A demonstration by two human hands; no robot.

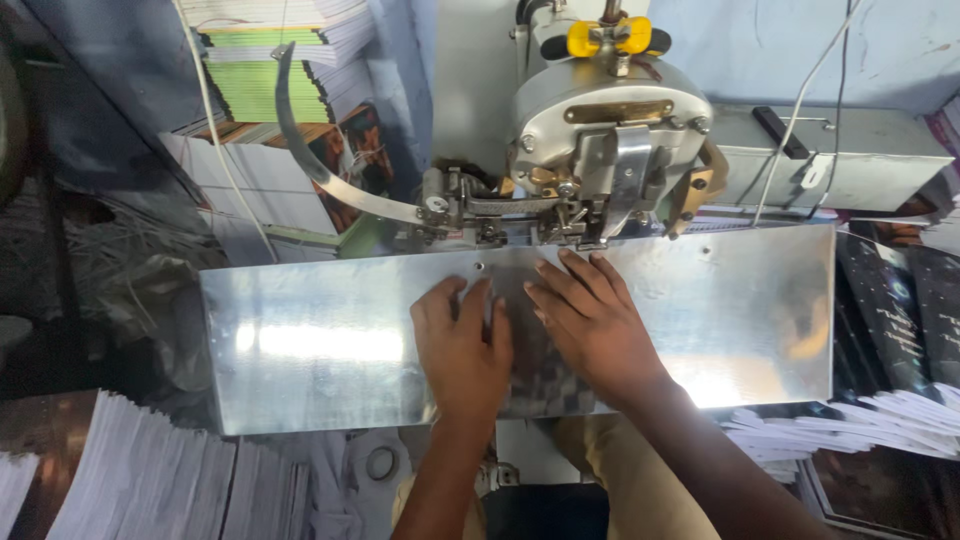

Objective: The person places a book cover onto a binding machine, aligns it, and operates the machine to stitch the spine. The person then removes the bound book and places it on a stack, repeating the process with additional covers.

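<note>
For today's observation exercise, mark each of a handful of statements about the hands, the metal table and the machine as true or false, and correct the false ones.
1. Both hands lie flat on the shiny metal table. True: left hand and right hand rest palm down, side by side.
2. The right hand grips the curved metal lever. False: the lever is untouched, off to the left.
3. The machine head sits just beyond the fingertips. True.
4. The yellow wing nut lies on the table. False: it sits atop the machine head.
5. Stacks of white paper lie below the table's left part. True.
</note>
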